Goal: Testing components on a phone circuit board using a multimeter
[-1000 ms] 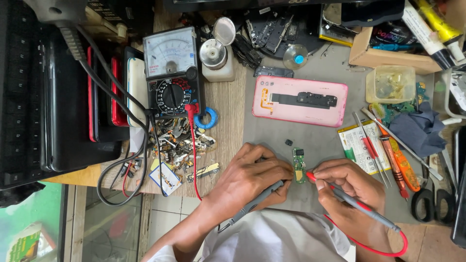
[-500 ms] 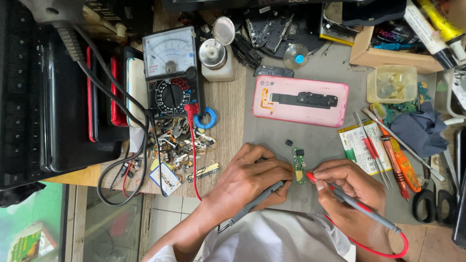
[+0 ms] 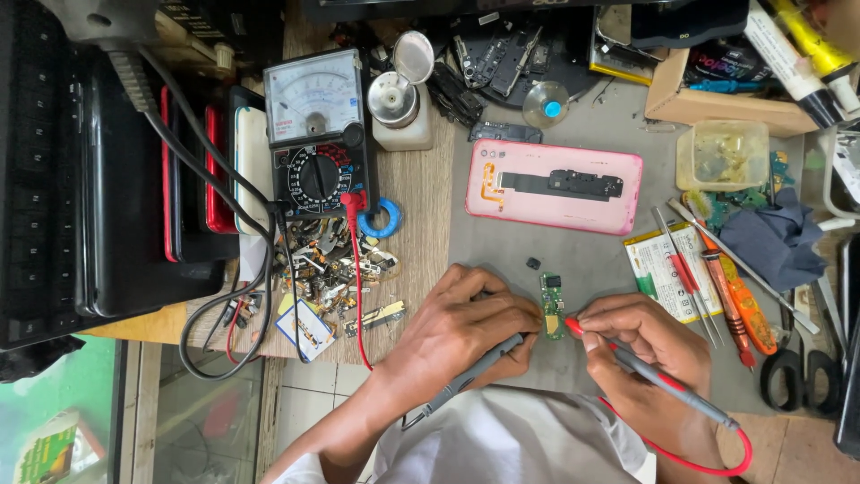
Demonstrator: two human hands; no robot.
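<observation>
Head view: both hands low on the table [image 3: 502, 233].
Left hand [image 3: 461, 327]: curled around black probe [image 3: 466, 381].
Right hand [image 3: 645, 345]: pinching red probe [image 3: 654, 381], tip on board [image 3: 552, 305].

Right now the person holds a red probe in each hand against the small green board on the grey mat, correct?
Not quite. Only the right hand holds a red probe; the left hand holds a dark grey probe. The head view shows both tips at the small green board on the grey mat.

The left hand [image 3: 466, 327] hides the black probe's [image 3: 466, 381] tip; the circuit board's [image 3: 552, 305] parts are too small to tell.
</observation>
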